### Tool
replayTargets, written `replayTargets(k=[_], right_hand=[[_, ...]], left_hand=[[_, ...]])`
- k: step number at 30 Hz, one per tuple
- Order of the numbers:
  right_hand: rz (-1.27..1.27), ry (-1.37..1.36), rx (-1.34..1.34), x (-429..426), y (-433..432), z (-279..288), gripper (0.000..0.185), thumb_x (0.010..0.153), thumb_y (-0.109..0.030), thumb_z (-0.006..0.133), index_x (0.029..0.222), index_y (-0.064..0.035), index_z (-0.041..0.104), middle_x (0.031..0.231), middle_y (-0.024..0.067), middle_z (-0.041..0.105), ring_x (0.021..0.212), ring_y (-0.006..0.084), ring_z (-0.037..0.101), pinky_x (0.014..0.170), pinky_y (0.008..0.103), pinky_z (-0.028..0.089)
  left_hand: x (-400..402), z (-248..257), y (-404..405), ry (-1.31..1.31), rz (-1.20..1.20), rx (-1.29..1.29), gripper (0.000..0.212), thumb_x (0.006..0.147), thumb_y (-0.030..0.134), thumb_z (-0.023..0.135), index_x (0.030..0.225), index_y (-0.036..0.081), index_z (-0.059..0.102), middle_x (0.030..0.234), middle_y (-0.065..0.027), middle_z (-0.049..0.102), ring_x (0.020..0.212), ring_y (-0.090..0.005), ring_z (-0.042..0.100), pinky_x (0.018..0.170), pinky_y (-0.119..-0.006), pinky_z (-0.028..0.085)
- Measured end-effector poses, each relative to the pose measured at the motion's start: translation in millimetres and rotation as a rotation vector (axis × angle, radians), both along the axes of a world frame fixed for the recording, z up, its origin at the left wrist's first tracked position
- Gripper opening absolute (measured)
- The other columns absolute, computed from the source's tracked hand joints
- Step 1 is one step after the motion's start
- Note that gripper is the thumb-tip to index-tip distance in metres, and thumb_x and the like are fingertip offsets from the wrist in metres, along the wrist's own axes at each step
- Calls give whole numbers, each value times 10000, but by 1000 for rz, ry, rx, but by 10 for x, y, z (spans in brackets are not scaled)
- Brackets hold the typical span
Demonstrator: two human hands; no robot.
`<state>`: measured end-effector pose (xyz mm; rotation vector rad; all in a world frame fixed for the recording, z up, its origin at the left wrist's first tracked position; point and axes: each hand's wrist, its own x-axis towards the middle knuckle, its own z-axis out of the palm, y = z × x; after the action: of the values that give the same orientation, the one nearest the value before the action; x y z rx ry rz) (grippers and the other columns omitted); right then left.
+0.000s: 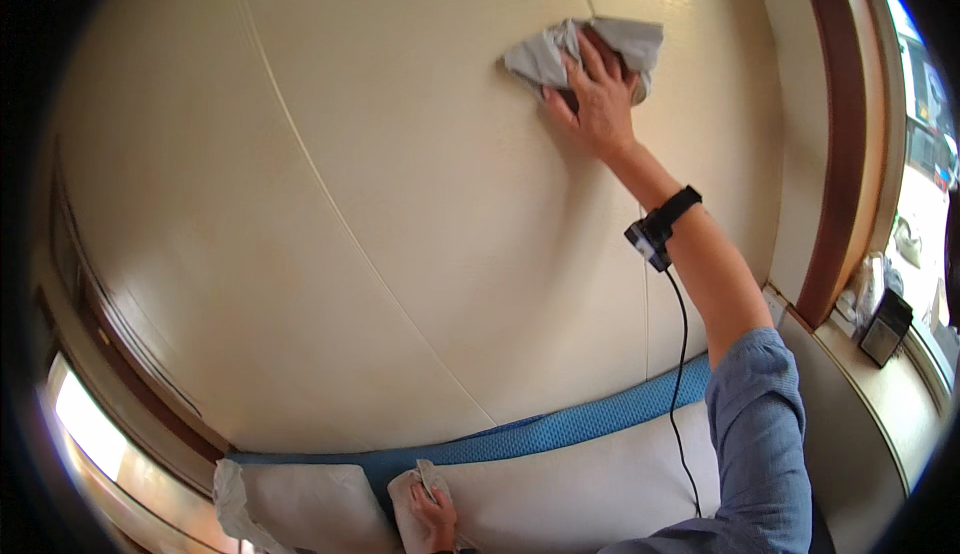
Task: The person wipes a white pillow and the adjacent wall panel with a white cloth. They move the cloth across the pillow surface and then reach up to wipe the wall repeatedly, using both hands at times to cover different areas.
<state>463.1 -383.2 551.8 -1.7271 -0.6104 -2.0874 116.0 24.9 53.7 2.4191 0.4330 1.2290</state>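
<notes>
My right hand (600,107) is raised high on a cream wall panel (450,201), with the fingers spread over a crumpled grey-white cloth (622,40). The cloth lies against the panel beneath the palm and fingers. A black strap with a small device (651,242) is on my right forearm, and a black cable hangs from it. Low in the view, my left hand (435,518) has its fingers curled on a pale cloth (405,501), in front of the white cushions. Its wrist is cut off by the picture's lower edge.
White cushions (585,479) and a blue textured pad (517,440) run along the panel's foot. At right, a brown window frame (821,141) borders a sill (862,374) bearing a dark box-shaped object (886,329) and plastic bags. Another bright window (90,419) is at lower left.
</notes>
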Motion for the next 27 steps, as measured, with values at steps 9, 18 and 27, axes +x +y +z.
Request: replayTargets(k=[9,18,27], right_hand=[[28,119,-136,-247,467,761,660,839,-470,580,1363,-74,516,1530,179,324,1406,403,266,1132,578,189],[233,158,-958,-497,1377,-897,475,830,-405,615,1285,-279,568,1495,2,385,1113,237,523,994,487,403],[396,206,-1303,-12,1020,-2510,443,857,-305,597,1298,-338,569,1106,-73,650,1116,196,510,1061,373,373]], left_hand=[[-43,6,-85,59,35,-96,286,875,168,513,1065,-43,544,999,-254,543,921,-463,529,789,-511,436],[-77,-61,45,29,32,-40,250,862,131,509,1028,-52,548,967,-253,538,894,-470,522,759,-507,432],[20,34,-68,-7,51,6,245,835,103,513,1019,-55,547,969,-259,536,900,-468,522,756,-512,427]])
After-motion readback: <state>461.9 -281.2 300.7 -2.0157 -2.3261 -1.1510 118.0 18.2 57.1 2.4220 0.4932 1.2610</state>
